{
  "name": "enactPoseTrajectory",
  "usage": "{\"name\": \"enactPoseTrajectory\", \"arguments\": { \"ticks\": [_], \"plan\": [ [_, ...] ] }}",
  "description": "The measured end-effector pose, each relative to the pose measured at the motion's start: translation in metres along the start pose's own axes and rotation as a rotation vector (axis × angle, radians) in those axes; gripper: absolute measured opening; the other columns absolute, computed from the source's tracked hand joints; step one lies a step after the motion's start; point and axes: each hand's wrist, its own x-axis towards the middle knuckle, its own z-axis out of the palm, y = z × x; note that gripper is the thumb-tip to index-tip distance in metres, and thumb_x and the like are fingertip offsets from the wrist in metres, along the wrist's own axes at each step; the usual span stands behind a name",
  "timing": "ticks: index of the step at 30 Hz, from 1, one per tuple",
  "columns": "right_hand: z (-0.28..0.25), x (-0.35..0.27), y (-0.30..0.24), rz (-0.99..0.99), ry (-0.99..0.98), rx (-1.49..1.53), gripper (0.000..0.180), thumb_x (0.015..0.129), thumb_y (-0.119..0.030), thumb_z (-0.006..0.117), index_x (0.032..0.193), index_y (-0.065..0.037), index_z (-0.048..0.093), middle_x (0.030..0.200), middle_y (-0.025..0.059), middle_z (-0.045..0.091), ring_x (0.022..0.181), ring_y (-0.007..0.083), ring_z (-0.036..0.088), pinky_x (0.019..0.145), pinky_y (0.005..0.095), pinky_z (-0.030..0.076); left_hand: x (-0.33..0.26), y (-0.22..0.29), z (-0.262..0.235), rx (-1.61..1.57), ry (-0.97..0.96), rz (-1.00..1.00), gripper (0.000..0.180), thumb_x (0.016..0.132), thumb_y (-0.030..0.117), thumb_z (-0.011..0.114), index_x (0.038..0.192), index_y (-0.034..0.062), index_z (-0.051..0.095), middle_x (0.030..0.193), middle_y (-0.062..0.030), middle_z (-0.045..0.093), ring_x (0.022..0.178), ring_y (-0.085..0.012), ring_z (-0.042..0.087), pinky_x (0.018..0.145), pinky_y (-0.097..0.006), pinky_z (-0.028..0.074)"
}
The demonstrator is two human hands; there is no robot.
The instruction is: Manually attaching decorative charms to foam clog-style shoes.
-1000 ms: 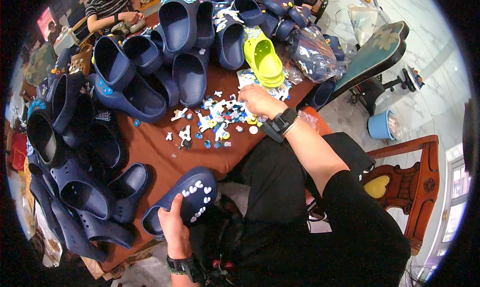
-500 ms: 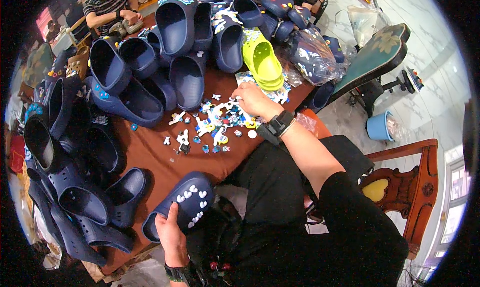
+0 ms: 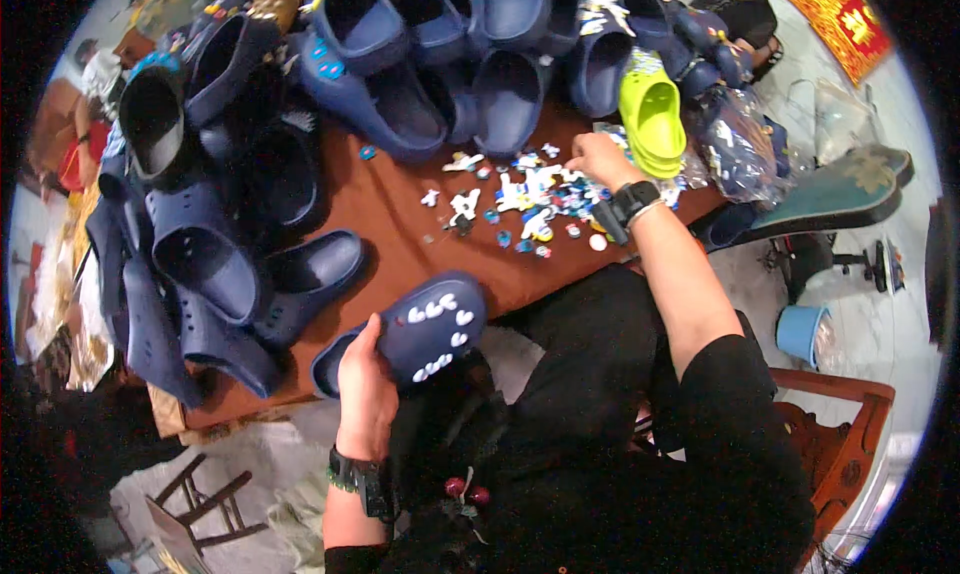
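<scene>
My left hand (image 3: 364,386) grips a navy clog (image 3: 412,346) by its heel end, thumb on top. Small white pieces sit in a curved line across the clog's rounded front. Over the table, my right hand (image 3: 603,162) bends down with its fingers drawn together at the far side of a heap of small colourful shoe charms (image 3: 540,196). Whether a charm is between those fingertips is too small to tell. Just beyond this hand lies a lime-green clog (image 3: 655,119), seemingly stacked with another.
Many navy clogs (image 3: 208,264) crowd the left and far sides of the brown-covered table (image 3: 385,219). Plastic-wrapped clogs (image 3: 742,144) lie far right, near a green-backed chair (image 3: 840,194). A blue bin (image 3: 803,334) and a wooden chair (image 3: 850,414) stand to the right.
The view has swung, so the table and clogs appear farther up and right. My left hand still holds the navy clog; my right hand stays at the charm heap.
</scene>
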Motion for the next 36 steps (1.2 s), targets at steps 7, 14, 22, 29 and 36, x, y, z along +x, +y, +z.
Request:
{"name": "enactPoseTrajectory", "arguments": {
  "ticks": [7,14,22,29,36],
  "plan": [
    [-0.016,-0.004,-0.028,0.113,-0.086,-0.016,0.018,0.074,-0.016,0.071,0.085,-0.002,0.067,0.08,0.0171,0.067,0.079,0.0323,0.065,0.073,0.0402,0.051,0.0,0.003,-0.01,0.069,-0.085,-0.019,0.039,0.1,0.03,0.048,0.112,-0.0059,0.059,0.111,-0.0145,0.065,0.101,-0.0226,0.062,0.093,-0.035,0.046],
    [-0.051,-0.018,-0.084,0.176,0.105,0.264,0.017,0.075,-0.016,0.069,0.086,-0.002,0.068,0.082,0.0128,0.068,0.079,0.0224,0.066,0.073,0.0336,0.052,-0.006,0.007,-0.004,-0.046,-0.131,-0.065,0.053,0.102,0.041,0.04,0.118,-0.0069,0.055,0.122,-0.0173,0.06,0.113,-0.0277,0.058,0.101,-0.04,0.042],
    [-0.033,-0.057,-0.232,-0.045,-0.32,1.092,0.018,0.085,-0.001,0.064,0.102,-0.002,0.06,0.095,0.0084,0.064,0.093,0.0154,0.064,0.085,0.0303,0.051,-0.008,0.002,-0.008,-0.056,-0.154,-0.062,0.05,0.103,0.038,0.039,0.119,-0.0065,0.054,0.12,-0.0168,0.06,0.112,-0.0265,0.057,0.102,-0.039,0.041],
    [-0.008,-0.077,-0.301,-0.219,-0.287,0.899,0.015,0.073,-0.011,0.073,0.087,-0.008,0.069,0.087,0.0072,0.07,0.088,0.0234,0.064,0.081,0.0362,0.049,-0.013,-0.004,-0.007,-0.075,-0.185,-0.004,0.043,0.102,0.034,0.041,0.117,-0.0042,0.055,0.116,-0.0131,0.062,0.108,-0.0214,0.059,0.097,-0.035,0.044],
    [0.023,-0.088,-0.301,-0.191,-0.092,0.773,0.014,0.072,-0.018,0.076,0.084,-0.014,0.071,0.087,0.0024,0.066,0.097,0.0238,0.055,0.089,0.0404,0.039,-0.009,-0.01,-0.007,-0.092,-0.167,0.016,0.034,0.1,0.029,0.049,0.111,-0.0013,0.058,0.108,-0.0098,0.063,0.1,-0.0172,0.059,0.089,-0.032,0.046]
  ]
}}
